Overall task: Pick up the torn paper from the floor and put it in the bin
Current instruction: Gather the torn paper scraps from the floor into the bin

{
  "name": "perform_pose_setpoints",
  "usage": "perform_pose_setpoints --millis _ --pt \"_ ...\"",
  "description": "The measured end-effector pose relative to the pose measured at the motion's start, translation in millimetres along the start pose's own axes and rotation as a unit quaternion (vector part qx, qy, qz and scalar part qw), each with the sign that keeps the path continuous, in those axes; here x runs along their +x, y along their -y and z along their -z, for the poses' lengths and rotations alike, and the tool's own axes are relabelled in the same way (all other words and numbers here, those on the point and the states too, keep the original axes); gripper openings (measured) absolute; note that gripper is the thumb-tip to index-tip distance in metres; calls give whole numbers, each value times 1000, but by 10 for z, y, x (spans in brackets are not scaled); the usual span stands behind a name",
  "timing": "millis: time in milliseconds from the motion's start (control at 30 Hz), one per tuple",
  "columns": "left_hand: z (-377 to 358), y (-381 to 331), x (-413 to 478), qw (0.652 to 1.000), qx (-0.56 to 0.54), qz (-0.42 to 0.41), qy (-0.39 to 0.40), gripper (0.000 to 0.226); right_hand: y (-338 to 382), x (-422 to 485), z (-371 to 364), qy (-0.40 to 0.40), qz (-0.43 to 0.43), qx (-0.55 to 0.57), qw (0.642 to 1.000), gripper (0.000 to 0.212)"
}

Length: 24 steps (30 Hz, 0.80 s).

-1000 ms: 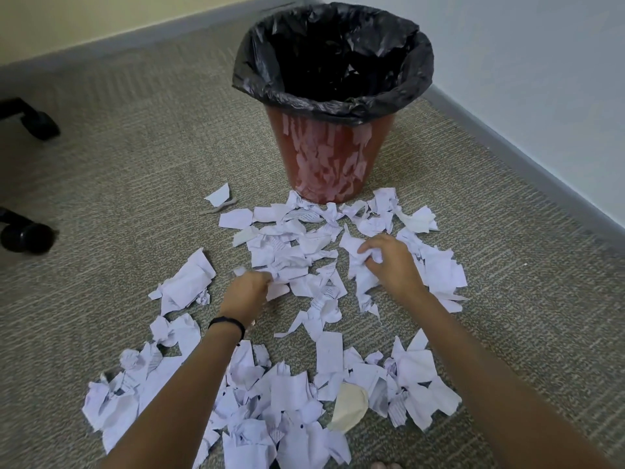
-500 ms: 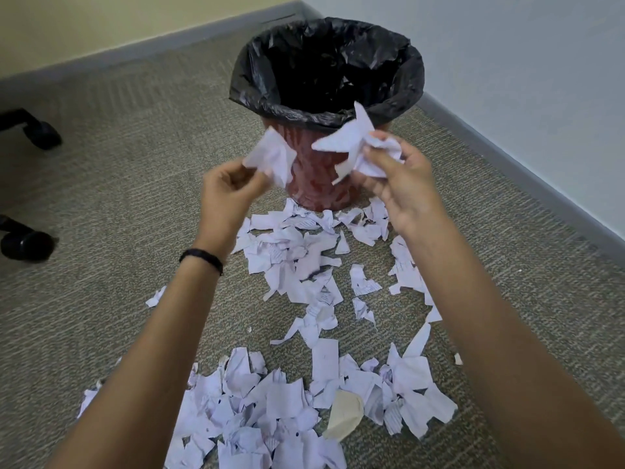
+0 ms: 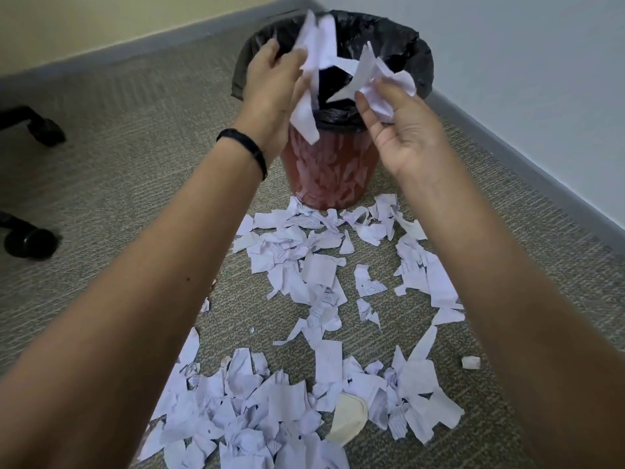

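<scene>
Carpeted floor [image 3: 135, 137] in a room corner: torn paper [image 3: 294, 411] lies scattered from the foot of the red bin [image 3: 331, 177] back toward the camera. Over the bin's black-lined mouth, the right hand [image 3: 402, 130] curls its fingers round a crumpled wad. The left hand [image 3: 274, 82] has near-straight fingers with blurred pieces at their tips; whether it grips them cannot be determined.

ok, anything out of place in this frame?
The torn paper litters the carpet in front of the bin, expected for this task. One odd piece: a cream scrap among the white ones near the bottom, and a small wad lies apart at the right.
</scene>
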<state>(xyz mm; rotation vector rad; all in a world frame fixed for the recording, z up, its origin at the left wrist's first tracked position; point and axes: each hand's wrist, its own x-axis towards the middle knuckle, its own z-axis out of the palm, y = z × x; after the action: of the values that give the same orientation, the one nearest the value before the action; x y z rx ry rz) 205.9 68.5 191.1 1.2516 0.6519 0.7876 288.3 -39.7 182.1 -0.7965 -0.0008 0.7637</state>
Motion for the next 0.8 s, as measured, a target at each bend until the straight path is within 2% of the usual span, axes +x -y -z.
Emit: perform_pose_setpoints --millis 67,133,200,300,367,400,467,500,533,667,733,800 --pt "9 1 28 1000 14 13 16 67 18 24 -69 -9 0 11 1000 12" --pt "25 31 4 1000 11 16 10 69 48 59 -146 -17 9 12 1000 4" --pt "46 98 -46 1000 -2 20 -2 68 93 121 -222 22 2 1 1000 3" --pt "98 205 -85 999 -25 25 -17 67 135 208 -288 126 -49 -29 990 9" --pt "136 239 -101 999 -33 25 -29 66 124 216 -323 111 -49 -9 993 3" --pt "157 258 -114 999 -34 22 -34 66 117 216 -314 99 -32 -10 995 15" --pt "231 323 -165 999 -24 17 -45 63 92 200 -253 94 -15 -24 995 52" --pt "291 377 -199 999 -6 11 -52 61 76 181 -196 100 -3 -57 993 58" --pt "361 441 -247 998 23 4 -59 59 66 118 -141 104 16 -103 989 56" --pt "794 880 -512 982 176 -14 -73 51 -62 -53 312 82 75 -222 969 28" --pt "1073 1156 -683 968 245 9 -61 47 -198 -128 620 49 55 -316 946 25" --pt "1394 1442 -883 950 305 60 -20 44 -415 -196 982 49 -12 -421 906 23"
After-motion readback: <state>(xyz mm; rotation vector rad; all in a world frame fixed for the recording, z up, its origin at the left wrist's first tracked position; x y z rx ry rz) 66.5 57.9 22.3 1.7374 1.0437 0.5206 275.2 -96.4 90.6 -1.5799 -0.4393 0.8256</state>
